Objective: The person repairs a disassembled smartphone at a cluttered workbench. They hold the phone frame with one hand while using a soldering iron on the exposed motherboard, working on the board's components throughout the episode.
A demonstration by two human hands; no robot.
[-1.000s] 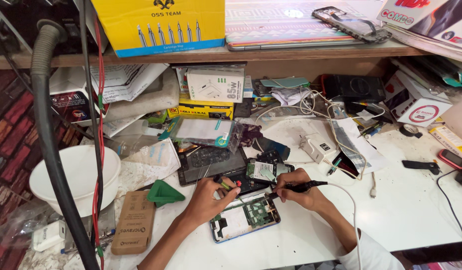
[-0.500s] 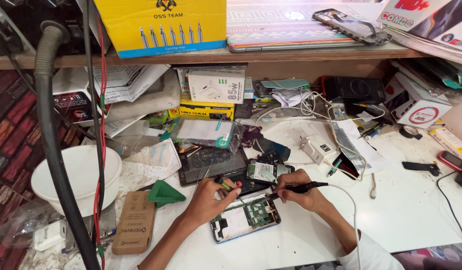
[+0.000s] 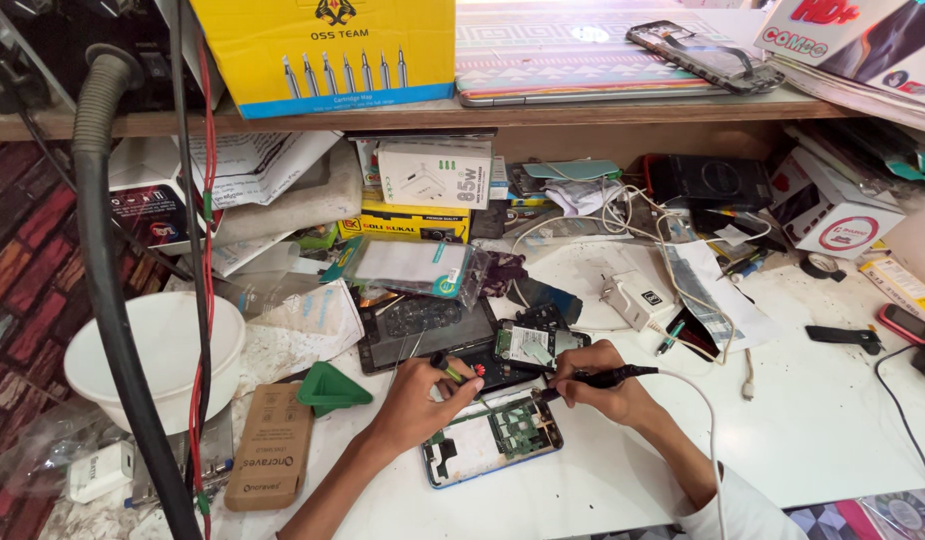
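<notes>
We see an opened phone (image 3: 493,440) lying face down on the white worktable (image 3: 833,420), near the front edge and a little left of centre, its back removed so the green circuit board shows. The left hand (image 3: 423,400) rests just left of its far end, fingers closed around a small yellow-and-green tool (image 3: 453,372) with a red tip, which sits just above the phone's far edge. The right hand (image 3: 598,385) is just to the right, clenched around a black pen-like tool (image 3: 608,377) with a white cable trailing off toward the near right; its tip points left over the phone's far right corner. Farther back lie a dark tablet (image 3: 423,330) and another circuit module (image 3: 528,345). A green triangular pick (image 3: 333,388) and a brown cardboard box (image 3: 273,445) sit to the left, beside a white bowl (image 3: 158,355).
</notes>
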